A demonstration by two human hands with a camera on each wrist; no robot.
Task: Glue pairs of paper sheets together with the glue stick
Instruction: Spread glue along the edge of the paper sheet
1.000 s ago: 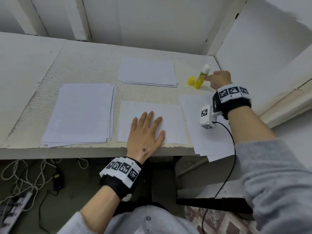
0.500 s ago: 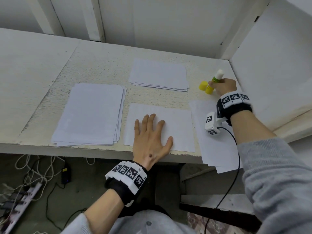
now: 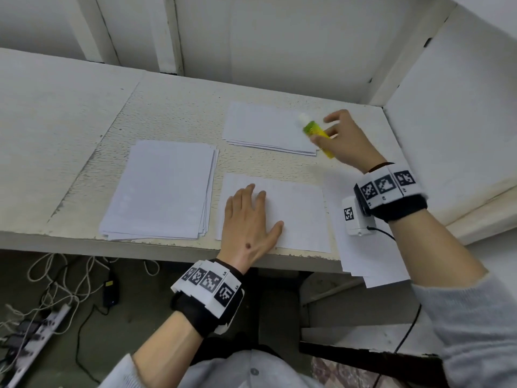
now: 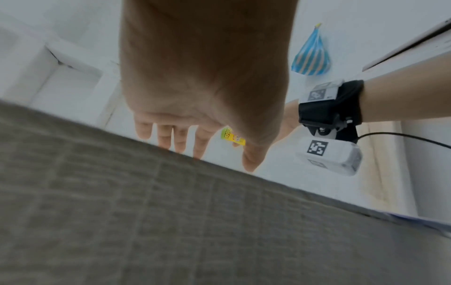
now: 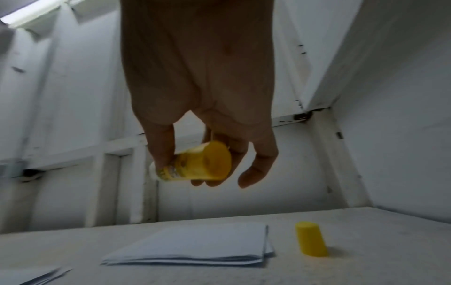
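Right hand (image 3: 345, 141) raised above the desk (image 3: 173, 113), thumb and fingers pinched round the uncapped glue stick (image 3: 317, 133), held tilted with its white tip toward the far-left, over the near-right corner of the far paper stack (image 3: 265, 127). From the right wrist view, yellow base of the stick facing the lens, little finger spread loose. Yellow cap (image 5: 311, 239) standing apart on the desk, just right of that far stack (hidden behind the hand in the head view).

Left hand (image 3: 247, 228) flat, fingers straight and slightly spread, pressing the left part of a single sheet (image 3: 296, 214) at the desk's front edge. Thick paper stack (image 3: 162, 189) lying to the left of it; more sheets (image 3: 369, 256) to the right, overhanging the front edge under the right wrist. Cables and a power strip (image 3: 42, 329) on the floor below.
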